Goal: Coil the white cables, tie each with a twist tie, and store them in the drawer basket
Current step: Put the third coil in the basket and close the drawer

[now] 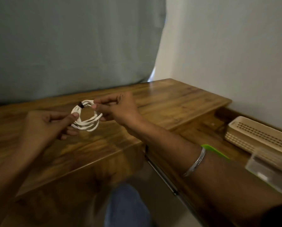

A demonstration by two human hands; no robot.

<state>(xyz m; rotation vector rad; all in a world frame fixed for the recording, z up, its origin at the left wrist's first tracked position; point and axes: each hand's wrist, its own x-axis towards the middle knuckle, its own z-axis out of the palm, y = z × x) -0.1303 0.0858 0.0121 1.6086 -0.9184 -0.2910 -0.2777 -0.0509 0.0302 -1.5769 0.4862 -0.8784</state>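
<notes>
Blue denim over the person's knee fills the bottom edge, blurred and soft. Above it, 2 bare forearms reach over a glossy wooden desk with dark, streaky grain and a rounded front edge. On the right forearm sits a thin silver bangle. Held between the hands just above the desktop is the white cable, wound into a loose round coil of several flat-looking loops, bound at its upper left by a small dark twist tie. The left hand pinches the coil's left side, thumb on top and fingers curled beneath; the right hand pinches the upper right side with curled fingertips. To the right, a lower open drawer holds a pale basket with rows of small perforations, beside a clear plastic box with a lime-green edge. Behind the desk hangs a smooth grey-green curtain, meeting a plain pale wall.
</notes>
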